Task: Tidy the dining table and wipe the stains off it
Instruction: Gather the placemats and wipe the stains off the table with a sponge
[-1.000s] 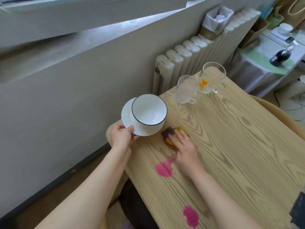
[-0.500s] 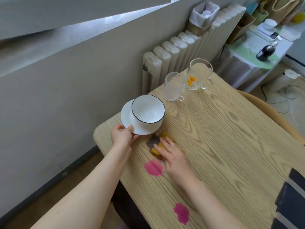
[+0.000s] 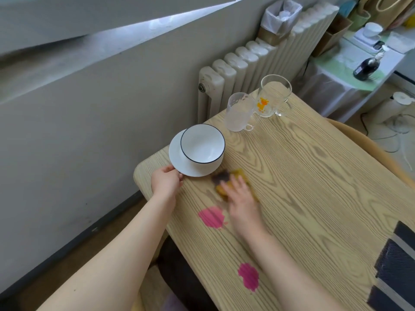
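Note:
A white bowl with a dark rim [image 3: 202, 144] stands on a white plate [image 3: 179, 163] at the far left corner of the wooden table [image 3: 314, 198]. My left hand [image 3: 166, 181] pinches the plate's near edge. My right hand [image 3: 241, 199] lies flat on a yellow sponge cloth with a dark stained end [image 3: 226, 177], pressing it to the table just right of the plate. A pink stain [image 3: 212, 217] sits just left of my right wrist. A second pink stain [image 3: 248, 276] lies nearer me, by the table's left edge.
Two glass mugs stand at the table's far end: a frosted one [image 3: 238, 112] and a clear one with an orange print [image 3: 272, 95]. A radiator [image 3: 247, 61] lines the wall behind. A dark striped cloth [image 3: 395, 270] lies at the right edge. A chair back [image 3: 368, 149] curves alongside the table.
The bowl and plate have come down from the air onto the table corner, my left hand still on the plate. My right hand shifted slightly with the sponge beside the pink stain.

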